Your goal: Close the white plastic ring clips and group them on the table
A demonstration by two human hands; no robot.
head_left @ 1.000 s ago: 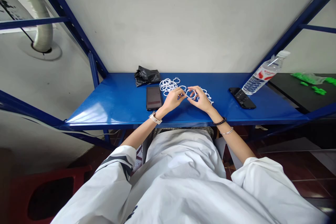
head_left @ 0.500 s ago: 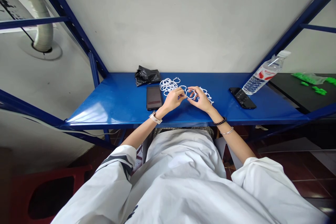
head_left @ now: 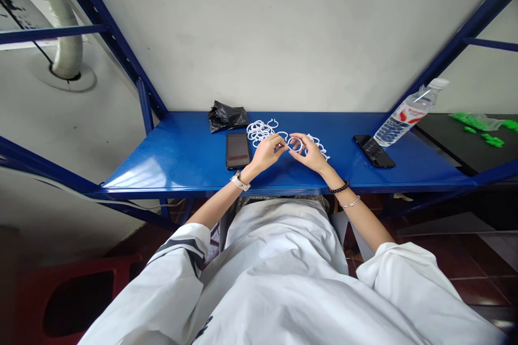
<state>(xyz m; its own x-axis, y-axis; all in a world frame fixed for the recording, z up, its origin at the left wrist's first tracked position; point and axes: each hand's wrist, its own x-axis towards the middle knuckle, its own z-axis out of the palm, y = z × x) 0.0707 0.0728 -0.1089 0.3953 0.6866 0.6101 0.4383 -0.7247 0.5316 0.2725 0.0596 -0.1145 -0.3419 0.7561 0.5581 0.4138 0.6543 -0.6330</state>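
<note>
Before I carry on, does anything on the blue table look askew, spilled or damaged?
Nothing clearly stands out; no spill or damage shows. The water bottle appears to lean, but the blue post beside it slants likewise, so that is probably the camera's view. The white rings lie heaped near the left hand.

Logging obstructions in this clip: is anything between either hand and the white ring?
Nothing visible does: the right hand holds the white ring and the left hand pinches its left edge. Other white rings lie beyond.

White glare on blue tabletop (head_left: 186, 159)
</note>
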